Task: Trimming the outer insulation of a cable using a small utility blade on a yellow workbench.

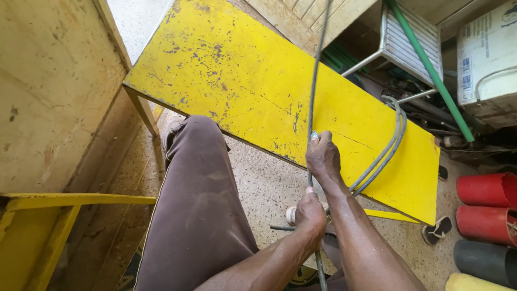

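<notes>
Hands grip one grey cable [312, 86] over the yellow bench [258, 81]: my right hand [323, 157] closes high, my left hand [310, 214] closes below. I judge slippage likely if either grip loosens under tension.

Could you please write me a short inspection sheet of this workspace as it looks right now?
Surface: yellow bench, paint scuffed and chipped, on a speckled floor.
Job's things: grey cable running up out of view; coiled loops lie on the bench's right part.
Clutter: red pipe rolls, black roll, cardboard box, green pipe, sandal.
Grippers: right hand and left hand both grip the cable, right above left.
Cables: only the grey cable.
Surroundings: wooden panel at left; yellow frame below it.
</notes>
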